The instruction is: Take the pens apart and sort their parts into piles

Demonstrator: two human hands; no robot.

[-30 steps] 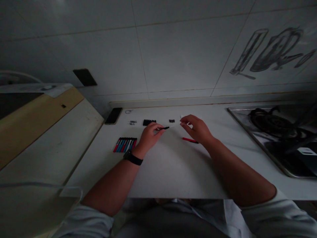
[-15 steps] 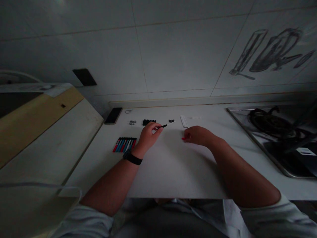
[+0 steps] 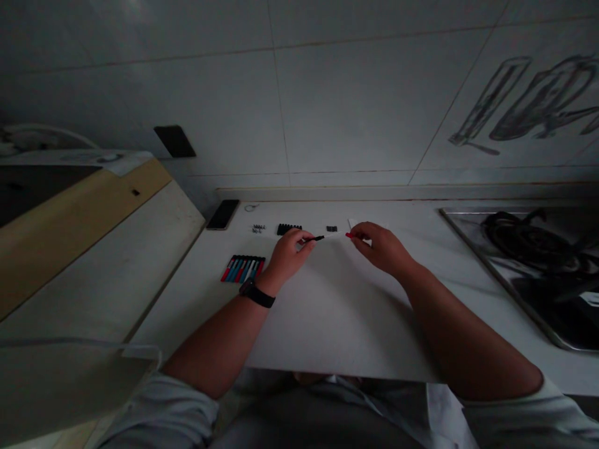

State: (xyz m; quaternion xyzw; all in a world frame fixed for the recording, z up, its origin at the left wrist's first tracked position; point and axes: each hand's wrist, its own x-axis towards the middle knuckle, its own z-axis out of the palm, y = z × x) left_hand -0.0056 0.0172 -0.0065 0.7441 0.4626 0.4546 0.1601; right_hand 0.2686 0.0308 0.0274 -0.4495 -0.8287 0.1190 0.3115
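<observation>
My left hand [image 3: 290,254] is closed in a pinch on a slim black pen part [image 3: 319,238], and a thin whitish rod points out of it to the right. Between the fingertips of my right hand [image 3: 382,248] is a small red pen part [image 3: 349,235], mostly covered by the fingers. The rod's tip and the red part face each other with a small gap; whether they touch is hard to tell. Left of my left wrist lies a row of red, blue and white pens with black ends [image 3: 243,269]. Behind my left hand are several black caps [image 3: 289,228].
Small dark pieces [image 3: 332,229] lie behind the gap between my hands. Small metal parts [image 3: 258,228], a ring [image 3: 251,207] and a phone [image 3: 223,214] are at the back left. White sticks [image 3: 351,222] are partly hidden behind my right hand. A gas stove [image 3: 505,249] borders the right.
My right hand has lifted the red part up and turned it toward the rod in my left hand. My left hand stays nearly in place. The view has shifted slightly.
</observation>
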